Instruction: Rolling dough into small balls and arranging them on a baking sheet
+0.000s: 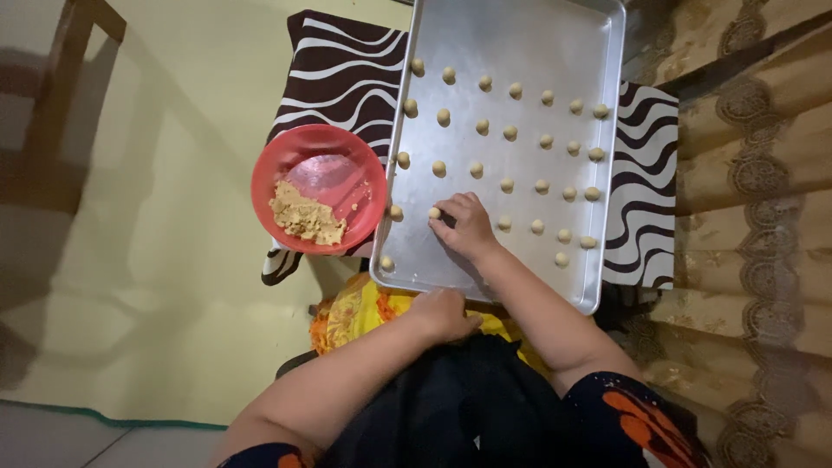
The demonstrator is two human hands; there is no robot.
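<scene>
The right hand sets a small round tan dough ball on the shiny rectangular metal baking tray, its fingers pinched lightly around the ball. The left hand rests loosely curled and empty at the tray's near edge. Leftover crumbly dough sits in a red plastic bowl beside it. The placing step looks under way; letting go cleanly seems called for.

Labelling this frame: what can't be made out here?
Head view only:
- Dough ball at the right hand: fingers partly cover it, so the grip is unclear.
- Left hand: closed palm-down, contents hidden.
- Metal tray: far end cut off by the top edge.
- Crumbly dough in the red bowl: texture too small.
</scene>
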